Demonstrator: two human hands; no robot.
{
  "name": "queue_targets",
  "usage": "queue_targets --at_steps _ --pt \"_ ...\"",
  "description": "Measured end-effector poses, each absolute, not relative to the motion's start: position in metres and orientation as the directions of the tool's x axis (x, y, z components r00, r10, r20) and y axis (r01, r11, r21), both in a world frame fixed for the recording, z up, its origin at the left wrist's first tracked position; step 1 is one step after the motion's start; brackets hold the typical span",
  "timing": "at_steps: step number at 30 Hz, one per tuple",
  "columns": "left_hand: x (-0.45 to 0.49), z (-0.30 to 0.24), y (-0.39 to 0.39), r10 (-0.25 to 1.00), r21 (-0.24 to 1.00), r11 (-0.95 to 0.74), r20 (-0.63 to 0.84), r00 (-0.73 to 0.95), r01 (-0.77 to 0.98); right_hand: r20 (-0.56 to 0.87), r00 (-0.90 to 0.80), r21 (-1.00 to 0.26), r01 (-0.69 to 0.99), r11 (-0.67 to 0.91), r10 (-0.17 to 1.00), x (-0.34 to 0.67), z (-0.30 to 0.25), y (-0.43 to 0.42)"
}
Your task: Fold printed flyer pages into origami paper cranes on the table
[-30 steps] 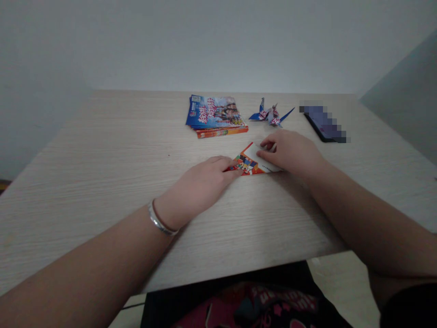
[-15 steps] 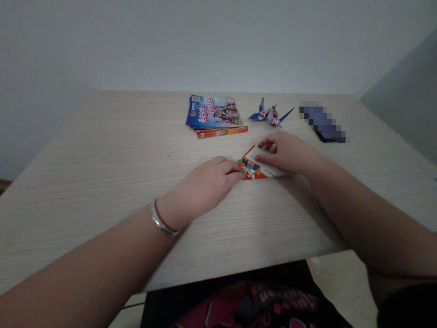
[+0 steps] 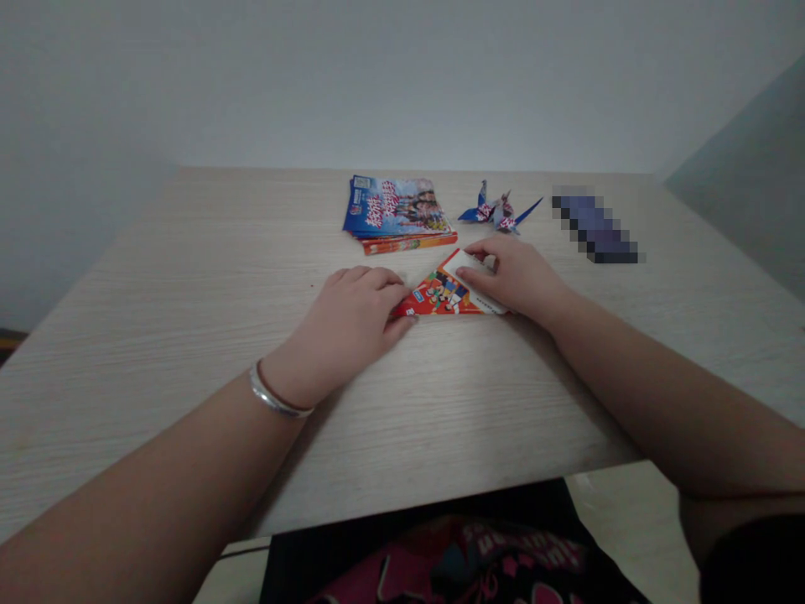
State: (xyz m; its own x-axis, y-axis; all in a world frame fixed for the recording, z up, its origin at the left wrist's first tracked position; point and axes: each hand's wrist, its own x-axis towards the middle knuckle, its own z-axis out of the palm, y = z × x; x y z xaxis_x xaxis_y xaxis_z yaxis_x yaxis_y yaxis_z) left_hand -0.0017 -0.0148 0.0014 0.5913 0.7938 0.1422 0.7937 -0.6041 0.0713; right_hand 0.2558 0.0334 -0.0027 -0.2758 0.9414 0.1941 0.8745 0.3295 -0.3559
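A colourful printed sheet folded into a triangle (image 3: 444, 295) lies flat on the wooden table (image 3: 189, 277). My left hand (image 3: 349, 323), with a silver bangle on the wrist, curls its fingers down and presses the triangle's left corner. My right hand (image 3: 512, 275) rests on the right part of the paper, fingers bent and pinching the white upper edge near the top.
Behind the paper lies a small stack of printed sheets (image 3: 394, 214). Two folded paper cranes (image 3: 498, 211) stand to its right, and a dark phone (image 3: 594, 228) lies further right. The table's front edge runs close to my lap.
My left hand slid left along the paper's lower edge, uncovering more of the triangle. My right hand shifted a little left and up on the paper, which moved slightly away from me.
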Motion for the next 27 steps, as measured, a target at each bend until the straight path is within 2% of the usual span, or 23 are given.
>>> queue_targets --at_steps 6,8,10,13,15,19,27 --pt "0.005 0.000 -0.012 0.819 0.324 -0.573 0.187 0.543 0.753 0.178 -0.250 -0.398 0.866 0.302 0.952 0.255 0.001 0.030" --pt "0.008 0.005 -0.015 0.838 0.387 -0.539 0.159 0.522 0.748 0.209 -0.228 -0.418 0.859 0.297 0.951 0.254 0.002 0.028" --pt "0.010 0.009 -0.019 0.874 0.511 -0.459 0.112 0.473 0.726 0.243 -0.198 -0.440 0.850 0.290 0.950 0.254 0.002 0.027" --pt "0.013 0.011 -0.022 0.916 0.760 -0.319 0.094 0.390 0.567 0.253 -0.213 -0.446 0.840 0.309 0.944 0.254 0.002 0.026" --pt "0.015 0.007 -0.021 0.939 0.849 -0.234 0.071 0.337 0.474 0.226 -0.239 -0.446 0.837 0.318 0.944 0.254 0.001 0.026" --pt "0.019 -0.002 -0.018 0.960 0.918 -0.132 0.024 0.279 0.374 0.213 -0.249 -0.440 0.839 0.321 0.945 0.251 0.002 0.024" --pt "0.020 -0.002 -0.017 0.974 0.928 -0.166 0.101 0.203 0.335 0.235 -0.173 -0.455 0.850 0.266 0.957 0.248 0.009 0.019"
